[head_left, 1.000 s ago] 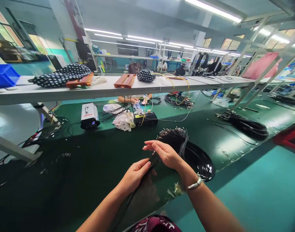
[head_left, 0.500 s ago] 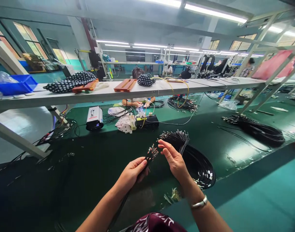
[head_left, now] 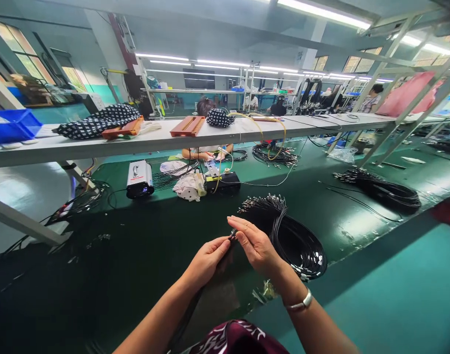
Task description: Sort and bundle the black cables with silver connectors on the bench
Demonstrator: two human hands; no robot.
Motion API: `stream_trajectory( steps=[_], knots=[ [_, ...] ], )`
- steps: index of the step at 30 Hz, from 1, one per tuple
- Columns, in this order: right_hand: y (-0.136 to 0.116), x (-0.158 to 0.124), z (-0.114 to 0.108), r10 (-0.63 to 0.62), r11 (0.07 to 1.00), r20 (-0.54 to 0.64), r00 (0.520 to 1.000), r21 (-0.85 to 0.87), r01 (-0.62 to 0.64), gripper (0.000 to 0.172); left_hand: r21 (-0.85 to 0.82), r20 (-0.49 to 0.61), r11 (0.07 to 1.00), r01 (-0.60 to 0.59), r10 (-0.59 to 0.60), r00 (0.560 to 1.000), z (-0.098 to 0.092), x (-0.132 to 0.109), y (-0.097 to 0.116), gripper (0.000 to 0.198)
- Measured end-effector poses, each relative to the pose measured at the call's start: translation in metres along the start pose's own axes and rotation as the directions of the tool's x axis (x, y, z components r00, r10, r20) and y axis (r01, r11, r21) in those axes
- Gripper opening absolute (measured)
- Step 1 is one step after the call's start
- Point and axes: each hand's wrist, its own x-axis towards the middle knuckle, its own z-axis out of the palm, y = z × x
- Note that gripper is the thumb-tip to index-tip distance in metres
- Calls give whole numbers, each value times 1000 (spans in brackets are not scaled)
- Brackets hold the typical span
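My left hand [head_left: 209, 259] is closed round a bunch of black cables [head_left: 191, 309] whose tails hang down toward my lap. Over the bunch's metal-tipped ends, my right hand [head_left: 255, 246] lies with its fingers stretched out and its palm against or very near the tips; it hides most of them. Just beyond the right hand, a large coiled bundle of black cables [head_left: 302, 241] rests on the green table [head_left: 143, 275], its metal ends fanned toward the far side.
A white-and-black box [head_left: 139, 179] and a black device [head_left: 223, 183] stand ahead. Another cable bundle [head_left: 383, 189] lies to the right. Above runs a white shelf [head_left: 151, 139] with orange trays [head_left: 188, 126] and a blue bin [head_left: 16, 125]. Across the table, a person's hands [head_left: 208, 155] are at work.
My right hand has moved left and down onto the cable ends, which were exposed before. The left hand still grips the bunch. The view has shifted slightly.
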Motion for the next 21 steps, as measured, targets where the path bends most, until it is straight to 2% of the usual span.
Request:
stream_trajectory(
  steps=[3, 6, 8, 12, 16, 18, 21],
  knots=[
    [-1, 0, -4, 34, 999, 2, 999, 18, -34, 36, -11, -8, 1000, 11, -11, 1000, 1, 3, 4, 41],
    [0, -6, -4, 194, 966, -151, 969, 200, -162, 39, -24, -25, 999, 41, -41, 999, 1, 7, 4, 41],
    [1, -10, 0, 249, 944, -210, 946, 272, -188, 40, -25, -19, 998, 53, -53, 998, 0, 9, 1, 40],
    [0, -11, 8, 182, 972, -118, 976, 172, -161, 39, -28, 27, 998, 51, -50, 998, 3, 11, -4, 39],
    [0, -9, 11, 150, 986, -106, 983, 86, -141, 37, -15, 41, 998, 53, -52, 998, 5, 12, -1, 41],
    [2, -9, 10, 177, 977, -121, 977, 138, -160, 37, -27, 18, 998, 60, -60, 998, 6, 13, 0, 42],
    [5, -11, 8, 244, 939, -226, 943, 297, -172, 39, -36, -8, 997, 72, -73, 997, 6, 13, 1, 44]
  ],
)
